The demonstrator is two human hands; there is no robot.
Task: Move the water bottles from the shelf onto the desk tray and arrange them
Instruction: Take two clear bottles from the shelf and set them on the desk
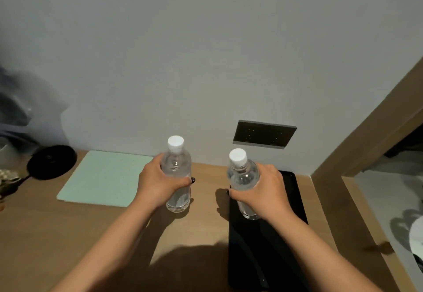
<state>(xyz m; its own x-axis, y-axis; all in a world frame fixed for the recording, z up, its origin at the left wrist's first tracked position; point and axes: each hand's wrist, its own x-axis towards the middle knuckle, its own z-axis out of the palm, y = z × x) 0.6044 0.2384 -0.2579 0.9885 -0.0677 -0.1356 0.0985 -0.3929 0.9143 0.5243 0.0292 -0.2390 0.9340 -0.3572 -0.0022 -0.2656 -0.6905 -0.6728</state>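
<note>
left hand (158,183) and right hand (266,191) each clamped around an upright water bottle, side by side: right bottle (243,177) over the black tray (283,234), left bottle (177,172) on bare worktop (68,234), seemingly awaiting its place alongside.

A pale green mat (104,178) lies beside a black round disc (52,162); dark wall socket panel (264,134) behind.

Colours on the wooden desk (45,234)

The tan desk carried a black tray (274,257) and a pale mint mat (103,177) with faint speckles; both clear bottles (177,170) had white caps (175,142), and the wall (206,51) above was grey-white with a dark socket plate (264,134).
</note>
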